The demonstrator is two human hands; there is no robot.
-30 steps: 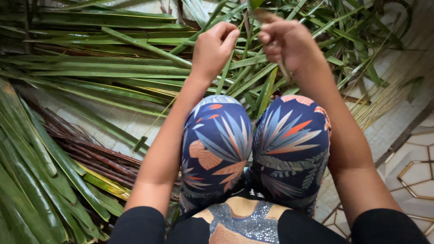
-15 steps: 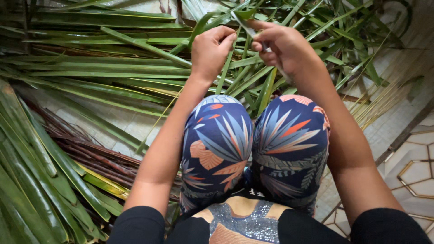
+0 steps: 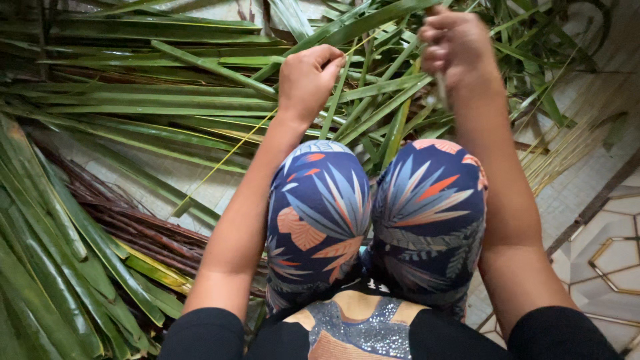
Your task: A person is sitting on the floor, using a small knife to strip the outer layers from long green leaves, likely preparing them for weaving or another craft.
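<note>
Left hand and right hand each grip a palm leaflet slanting up-right

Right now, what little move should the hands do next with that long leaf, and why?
Probably keep pulling the hands apart: the left hand and right hand each pinch part of one green palm leaf, and it looks only partly split.

Left hand fisted; right hand fisted, raised.

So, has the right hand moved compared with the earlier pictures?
Yes. The right hand has risen up and away from the right knee, toward the frame's top.
</note>
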